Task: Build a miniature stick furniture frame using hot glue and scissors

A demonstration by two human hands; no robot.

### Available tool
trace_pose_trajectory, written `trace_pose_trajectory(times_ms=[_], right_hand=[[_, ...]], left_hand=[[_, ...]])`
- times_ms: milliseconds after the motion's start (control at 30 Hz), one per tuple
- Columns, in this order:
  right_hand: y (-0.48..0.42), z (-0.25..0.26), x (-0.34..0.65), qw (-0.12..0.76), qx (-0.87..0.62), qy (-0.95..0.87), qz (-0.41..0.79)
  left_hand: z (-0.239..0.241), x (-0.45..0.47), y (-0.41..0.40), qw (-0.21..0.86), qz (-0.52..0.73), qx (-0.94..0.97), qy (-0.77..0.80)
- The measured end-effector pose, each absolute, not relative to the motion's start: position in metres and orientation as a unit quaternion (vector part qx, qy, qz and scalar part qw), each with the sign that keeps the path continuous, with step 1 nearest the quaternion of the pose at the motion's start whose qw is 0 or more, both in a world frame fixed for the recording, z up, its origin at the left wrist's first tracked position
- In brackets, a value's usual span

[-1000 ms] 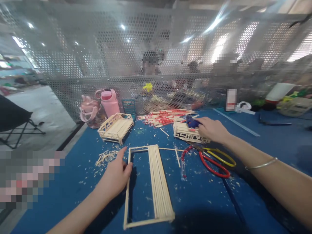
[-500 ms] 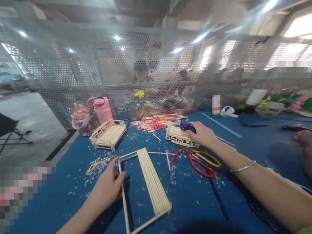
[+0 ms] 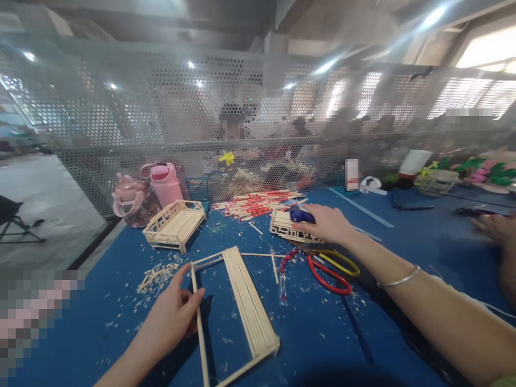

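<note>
My left hand (image 3: 171,317) pinches the left rail of a rectangular frame of thin wooden sticks (image 3: 237,306) that lies on the blue table (image 3: 322,344); a band of sticks fills the frame's right half. My right hand (image 3: 328,223) reaches far forward and closes on a blue tool (image 3: 300,215) that rests on a small stick lattice piece (image 3: 288,228). A thin bracelet sits on my right wrist.
A small stick-built bed model (image 3: 175,224) stands at the back left beside two pink bottles (image 3: 163,185). Red-tipped sticks (image 3: 258,203) lie by the mesh screen (image 3: 201,118). Red and yellow scissors (image 3: 328,266) lie near my right arm. Another person's hand (image 3: 495,228) is at the right edge.
The frame has turned slightly under my left hand, its near end swinging right. My right hand stays on the blue tool. The view has tilted up and shifted right.
</note>
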State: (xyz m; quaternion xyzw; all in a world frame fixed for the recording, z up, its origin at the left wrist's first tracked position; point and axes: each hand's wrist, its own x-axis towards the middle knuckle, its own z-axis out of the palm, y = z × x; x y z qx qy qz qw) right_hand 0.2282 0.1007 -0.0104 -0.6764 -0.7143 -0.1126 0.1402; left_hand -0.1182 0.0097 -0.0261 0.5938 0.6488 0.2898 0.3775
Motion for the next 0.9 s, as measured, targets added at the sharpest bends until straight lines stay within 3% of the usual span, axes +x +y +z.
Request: trace_pose_trajectory(times_ms=[100,200,300,433,567,733,900], right_hand=[[0.093,-0.007,0.225,0.165,-0.678,-0.705,-0.126],[0.074,-0.003,0.214,0.263,-0.635,-0.711,-0.148],[0.046,-0.005,0.194,0.355,-0.568,-0.738,-0.081],[0.007,-0.017,0.166,0.300,-0.510,-0.800,0.096],[-0.016,-0.039,0.150,0.276,-0.387,-0.857,0.198],[-0.030,-0.064,0.135,0.342,-0.281,-0.890,0.107],[-0.032,-0.072,0.127,0.329,-0.285,-0.897,0.082]], left_hand=[[-0.026,-0.119,0.011,0.356,0.292,0.609,0.646],[-0.027,-0.123,0.019,0.327,0.288,0.622,0.651],[-0.025,-0.127,0.023,0.204,0.258,0.657,0.678],[-0.019,-0.128,0.006,0.017,0.272,0.743,0.611],[-0.019,-0.120,-0.022,-0.005,0.237,0.890,0.390],[-0.036,-0.112,-0.041,-0.021,0.196,0.926,0.322],[-0.047,-0.104,-0.044,-0.001,0.208,0.906,0.370]])
